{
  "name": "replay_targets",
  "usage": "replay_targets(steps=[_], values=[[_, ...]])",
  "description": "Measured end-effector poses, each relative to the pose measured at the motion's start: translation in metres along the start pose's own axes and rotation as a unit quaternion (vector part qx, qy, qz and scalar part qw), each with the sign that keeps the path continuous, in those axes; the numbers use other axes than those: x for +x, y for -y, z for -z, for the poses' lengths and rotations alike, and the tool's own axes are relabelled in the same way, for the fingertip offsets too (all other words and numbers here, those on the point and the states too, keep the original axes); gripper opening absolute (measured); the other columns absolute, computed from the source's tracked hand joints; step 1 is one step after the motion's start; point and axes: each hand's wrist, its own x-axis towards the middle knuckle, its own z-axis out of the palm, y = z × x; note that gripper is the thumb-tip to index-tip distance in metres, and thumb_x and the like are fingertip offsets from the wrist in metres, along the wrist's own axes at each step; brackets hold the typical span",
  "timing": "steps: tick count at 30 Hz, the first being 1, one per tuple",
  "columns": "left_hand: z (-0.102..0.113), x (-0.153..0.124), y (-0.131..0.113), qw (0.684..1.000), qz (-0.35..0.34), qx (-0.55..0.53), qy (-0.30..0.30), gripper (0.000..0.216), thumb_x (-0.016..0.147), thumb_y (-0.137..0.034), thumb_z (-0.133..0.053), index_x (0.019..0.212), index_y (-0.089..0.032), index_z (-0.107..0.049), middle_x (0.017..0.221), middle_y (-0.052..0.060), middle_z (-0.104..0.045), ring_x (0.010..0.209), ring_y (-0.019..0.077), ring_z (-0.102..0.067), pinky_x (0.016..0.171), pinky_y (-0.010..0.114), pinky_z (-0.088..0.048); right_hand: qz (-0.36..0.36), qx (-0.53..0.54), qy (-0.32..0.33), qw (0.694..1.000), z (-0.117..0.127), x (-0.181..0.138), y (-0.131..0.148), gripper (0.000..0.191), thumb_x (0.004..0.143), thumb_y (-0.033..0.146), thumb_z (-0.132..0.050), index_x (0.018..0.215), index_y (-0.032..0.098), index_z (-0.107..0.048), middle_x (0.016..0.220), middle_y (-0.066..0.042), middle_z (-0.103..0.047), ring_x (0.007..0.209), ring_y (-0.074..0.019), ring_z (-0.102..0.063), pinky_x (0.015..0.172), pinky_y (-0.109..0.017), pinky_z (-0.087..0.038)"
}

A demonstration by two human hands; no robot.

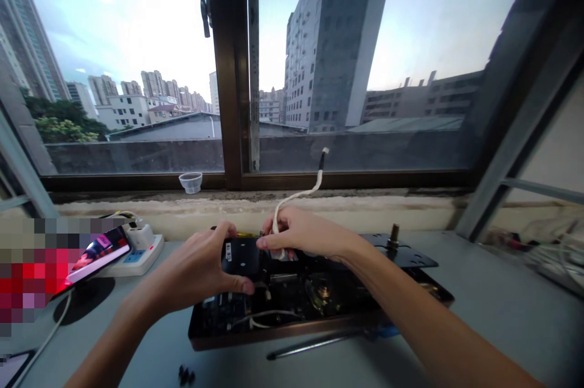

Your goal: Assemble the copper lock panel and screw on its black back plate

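A window (pixel 233 102) looks out on high buildings (pixel 343 47), and under it stands a grey table (pixel 497 297). On the table, just inside the window, lies an open black case (pixel 292 328) with a round gold part (pixel 323 292) and a white wire (pixel 274 313) inside. Over the case's left end is a black plate (pixel 243 261); the left hand (pixel 196 266) grips it, fingers at its far edge and thumb at the near one. At the plate's right edge the right hand (pixel 296 233) has its fingers bent in beside a white cable (pixel 298 194), which rises above the case; whether they pinch the cable or the plate, I cannot tell. A panel (pixel 413 255) with a brass post (pixel 393 236) sits over the case's right end. In front of the case lies a screwdriver (pixel 314 345), with small black bits (pixel 186 374) near its front left corner. Left of the case are a power strip (pixel 137 259) and a lit screen (pixel 103 254); behind it, a clear cup (pixel 190 182) rests on the sill.
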Motion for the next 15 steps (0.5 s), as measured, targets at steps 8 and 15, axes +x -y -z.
replay_targets(steps=[8, 15], values=[[0.0, -0.001, -0.002, 1.0, -0.001, 0.012, -0.001, 0.044, 0.064, -0.043, -0.063, 0.098, -0.021, -0.048, 0.093, 0.006, -0.059, 0.085, 0.0269, -0.054, 0.066, 0.031, -0.036, -0.013, -0.181, -0.117, 0.977, -0.003, -0.018, 0.0, 0.048, 0.079, 0.055, -0.044, 0.052, 0.015, -0.046, 0.053, 0.0, -0.046, 0.052, -0.0101, -0.04, 0.052, -0.025, -0.029], [-0.002, -0.004, -0.001, 1.0, 0.005, 0.018, -0.005, 0.042, 0.064, -0.041, -0.062, 0.097, -0.02, -0.048, 0.093, 0.007, -0.059, 0.083, 0.0263, -0.053, 0.066, 0.031, -0.036, -0.069, -0.304, -0.211, 0.926, -0.019, -0.028, -0.004, 0.048, 0.082, 0.054, -0.039, 0.055, 0.016, -0.048, 0.067, -0.008, -0.056, 0.068, -0.0193, -0.05, 0.062, -0.03, -0.032]])
